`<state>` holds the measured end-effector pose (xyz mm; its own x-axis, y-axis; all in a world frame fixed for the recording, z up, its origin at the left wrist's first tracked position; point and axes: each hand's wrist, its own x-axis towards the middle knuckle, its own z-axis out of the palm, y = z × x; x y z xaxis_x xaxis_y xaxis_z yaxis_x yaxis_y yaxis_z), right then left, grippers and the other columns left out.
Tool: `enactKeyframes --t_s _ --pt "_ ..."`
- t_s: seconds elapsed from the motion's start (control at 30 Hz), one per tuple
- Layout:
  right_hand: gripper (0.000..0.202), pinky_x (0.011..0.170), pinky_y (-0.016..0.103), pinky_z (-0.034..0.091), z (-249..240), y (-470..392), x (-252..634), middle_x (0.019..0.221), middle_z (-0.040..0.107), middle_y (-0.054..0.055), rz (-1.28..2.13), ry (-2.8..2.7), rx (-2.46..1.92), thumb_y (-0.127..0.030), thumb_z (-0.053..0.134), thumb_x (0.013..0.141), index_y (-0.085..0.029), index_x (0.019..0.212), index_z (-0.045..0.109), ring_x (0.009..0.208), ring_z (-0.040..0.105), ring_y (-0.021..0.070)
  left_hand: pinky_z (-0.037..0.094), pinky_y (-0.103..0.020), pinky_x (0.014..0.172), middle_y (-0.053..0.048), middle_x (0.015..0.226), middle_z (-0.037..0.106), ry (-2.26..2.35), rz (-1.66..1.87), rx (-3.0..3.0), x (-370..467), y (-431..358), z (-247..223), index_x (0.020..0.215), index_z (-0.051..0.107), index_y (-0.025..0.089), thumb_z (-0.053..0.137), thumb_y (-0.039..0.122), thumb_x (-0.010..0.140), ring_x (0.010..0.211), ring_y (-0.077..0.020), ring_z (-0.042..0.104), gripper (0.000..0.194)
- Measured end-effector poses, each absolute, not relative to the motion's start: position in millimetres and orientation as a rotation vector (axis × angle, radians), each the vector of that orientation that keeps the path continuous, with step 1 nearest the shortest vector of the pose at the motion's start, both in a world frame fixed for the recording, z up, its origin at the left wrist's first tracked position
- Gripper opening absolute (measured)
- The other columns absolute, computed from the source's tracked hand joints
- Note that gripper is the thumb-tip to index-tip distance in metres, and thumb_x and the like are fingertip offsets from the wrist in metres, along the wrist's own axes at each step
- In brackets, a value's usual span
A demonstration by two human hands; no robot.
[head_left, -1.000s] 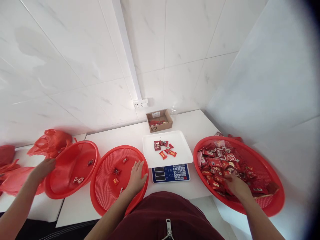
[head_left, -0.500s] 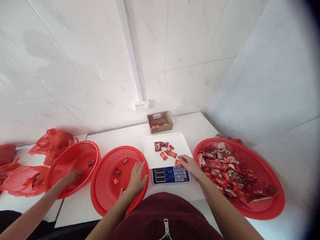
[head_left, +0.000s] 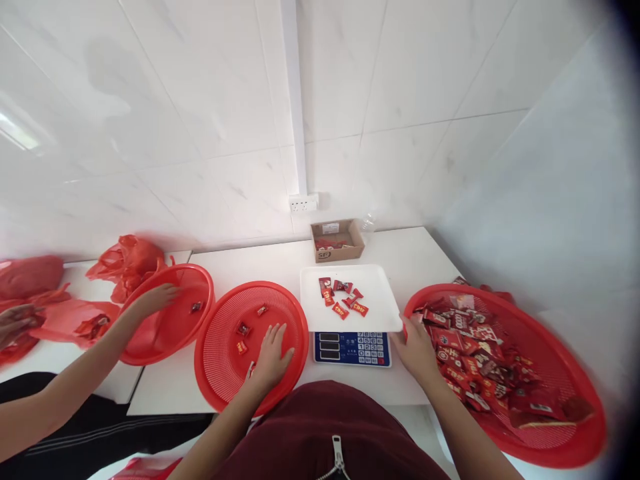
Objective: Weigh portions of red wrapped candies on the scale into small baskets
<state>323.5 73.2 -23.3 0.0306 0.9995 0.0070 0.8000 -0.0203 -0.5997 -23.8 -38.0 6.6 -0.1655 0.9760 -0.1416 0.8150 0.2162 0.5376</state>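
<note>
Wrapped candies [head_left: 360, 309] lie on the white tray [head_left: 310, 293]. My left hand [head_left: 270, 357] spreads its fingers over the mesh basket [head_left: 214, 347], partly hiding one piece. My right hand [head_left: 414, 343] meets the tray's corner, fingers apart; I can't tell if they grip. The tray covers the scale's [head_left: 350, 349] top; the carton's [head_left: 346, 253] contents look unclear.

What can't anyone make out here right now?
All in the head view:
Scale readout: too small and dark to read.
Right-hand basket: its bottom, mostly hidden under packets.
Cardboard box: contents partly hidden by its front wall.
Right hand: grip too small to judge.
Far-left hand: cut off by the picture's edge.
</note>
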Motion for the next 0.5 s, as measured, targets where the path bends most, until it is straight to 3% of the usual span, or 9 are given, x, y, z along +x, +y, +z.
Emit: enactKeyframes --t_s 0.13,0.3,0.5 --pt "0.061 0.104 0.050 0.032 -44.9 49.5 334.2 0.139 0.040 0.022 0.467 -1.960 -1.936 -0.035 0.043 0.078 -0.010 0.134 0.037 0.132 0.031 0.0347 0.024 -0.049 0.112 -0.014 0.146 0.036 1.936 0.350 1.603 -17.5 -38.5 19.2 0.138 0.037 0.012 0.046 0.032 0.080 0.138 -0.0285 0.026 0.062" --pt "0.066 0.097 0.054 0.037 -47.5 31.4 336.3 0.138 0.041 0.021 0.388 -1.984 -2.032 -0.041 0.035 0.081 -0.010 0.139 0.031 0.128 0.036 0.0377 0.021 -0.045 0.114 -0.013 0.146 0.035 1.752 0.210 1.565 -11.7 -41.8 27.7 0.140 0.035 0.012 0.049 0.033 0.080 0.137 -0.0282 0.027 0.066" --pt "0.067 0.095 0.058 0.035 -24.4 18.9 319.5 0.139 0.042 0.021 0.348 -1.952 -2.268 -0.044 0.025 0.083 -0.011 0.141 0.032 0.127 0.039 0.0390 0.039 -0.049 0.102 -0.015 0.134 0.051 1.617 0.154 1.568 -21.3 -51.4 17.3 0.143 0.031 0.021 0.056 0.044 0.077 0.123 -0.0334 0.047 0.074"
